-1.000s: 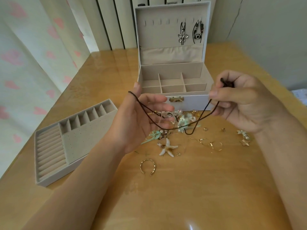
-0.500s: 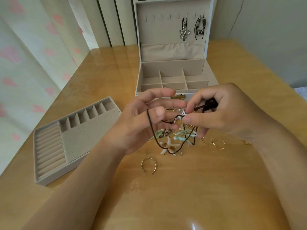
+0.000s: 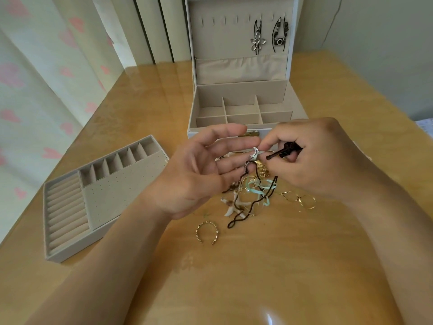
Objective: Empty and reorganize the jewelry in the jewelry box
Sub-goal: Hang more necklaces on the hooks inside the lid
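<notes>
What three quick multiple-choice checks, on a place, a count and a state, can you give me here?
1. Where is the tray? A) on the table, left of the jewelry box B) inside the box C) on a chair
2. How many pendants hang in the lid? A) none B) two C) five
3. What is the right hand doing? A) lying flat B) gripping a dark pendant C) shutting the lid
Key: 1 A, it sits on the wood beside the box. 2 B, both hang at the lid's right. 3 B, fingers curl round it.

Glossy wooden table [image 3: 257,266], matt fabric-lined jewelry box [image 3: 239,92], shiny gold metal cuff [image 3: 207,223], dark woven cord [image 3: 256,202]
</notes>
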